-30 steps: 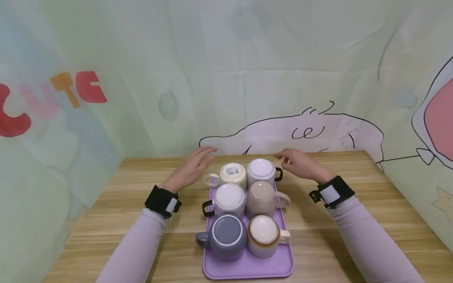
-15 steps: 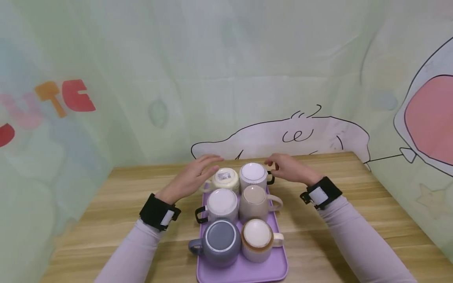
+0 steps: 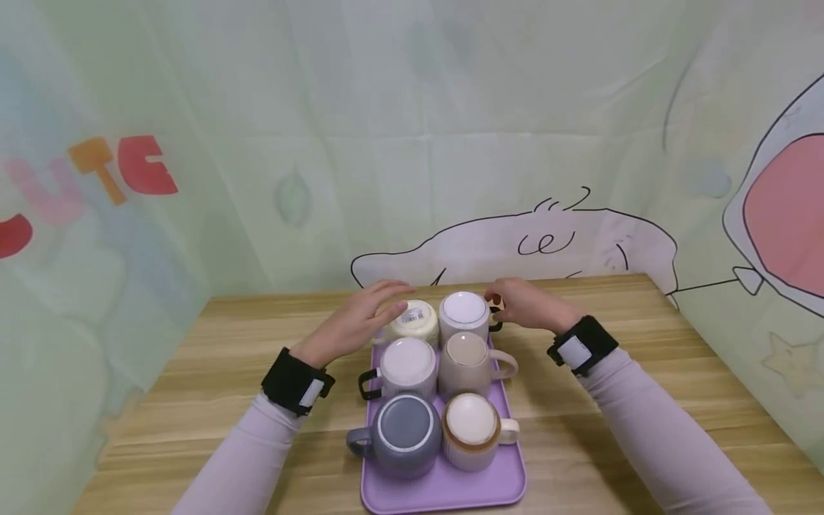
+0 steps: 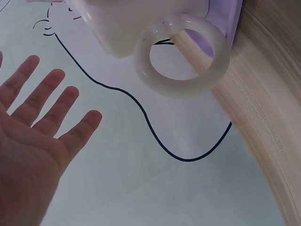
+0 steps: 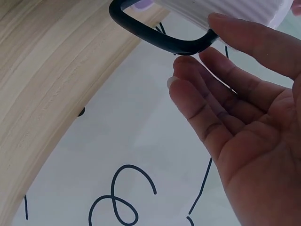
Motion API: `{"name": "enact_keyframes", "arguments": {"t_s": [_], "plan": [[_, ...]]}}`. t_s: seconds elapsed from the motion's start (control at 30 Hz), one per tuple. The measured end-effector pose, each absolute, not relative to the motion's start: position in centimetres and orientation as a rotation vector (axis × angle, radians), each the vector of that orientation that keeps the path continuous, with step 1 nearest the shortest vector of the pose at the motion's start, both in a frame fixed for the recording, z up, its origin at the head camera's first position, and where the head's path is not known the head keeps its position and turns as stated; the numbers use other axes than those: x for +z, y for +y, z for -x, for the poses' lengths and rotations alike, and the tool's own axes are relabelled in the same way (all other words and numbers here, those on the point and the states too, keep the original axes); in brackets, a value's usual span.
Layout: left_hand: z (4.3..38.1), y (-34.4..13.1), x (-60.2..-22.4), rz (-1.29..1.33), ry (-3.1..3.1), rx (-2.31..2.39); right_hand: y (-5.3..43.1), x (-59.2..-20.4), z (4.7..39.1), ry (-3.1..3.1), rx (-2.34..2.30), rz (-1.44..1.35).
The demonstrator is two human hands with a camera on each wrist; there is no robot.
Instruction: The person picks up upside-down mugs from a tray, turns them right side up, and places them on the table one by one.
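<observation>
On a purple tray [image 3: 444,493], several mugs stand upside down in two columns. My left hand [image 3: 347,318] reaches beside the cream mug [image 3: 415,322] at the back left, its thumb overlapping the mug's edge. In the left wrist view its fingers are spread, apart from the round cream handle [image 4: 218,61]. My right hand [image 3: 531,304] is at the back right white mug [image 3: 465,311], loosely bent. In the right wrist view its thumb lies across the ribbed mug side, while the other fingertips sit just beyond the black handle [image 5: 155,40].
Nearer me are a second white mug [image 3: 408,365] with a black handle, a beige mug [image 3: 465,361], a grey-blue mug [image 3: 407,429] and a white mug with a brown band [image 3: 472,429]. The wooden table [image 3: 238,343] ends at a printed cloth backdrop [image 3: 386,179].
Both hands have come inward: the left from beside the tray to the cream mug, the right up to the black handle. The mugs keep their places on the tray; the head view has shifted slightly.
</observation>
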State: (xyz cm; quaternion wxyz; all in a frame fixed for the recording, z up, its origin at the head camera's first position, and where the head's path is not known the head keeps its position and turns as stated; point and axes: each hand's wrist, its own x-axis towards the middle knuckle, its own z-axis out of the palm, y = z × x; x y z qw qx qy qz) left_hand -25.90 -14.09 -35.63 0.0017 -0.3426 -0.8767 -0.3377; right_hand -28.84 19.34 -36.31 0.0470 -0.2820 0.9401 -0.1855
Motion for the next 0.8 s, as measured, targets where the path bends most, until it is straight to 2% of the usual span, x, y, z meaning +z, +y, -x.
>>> {"name": "enact_keyframes", "arguments": {"t_s": [0.8], "plan": [[25.40,-14.24,-36.47,1.100,-2.744,-1.086,18.44,-36.50,29.79,2.834,-0.532,0.966]]}}
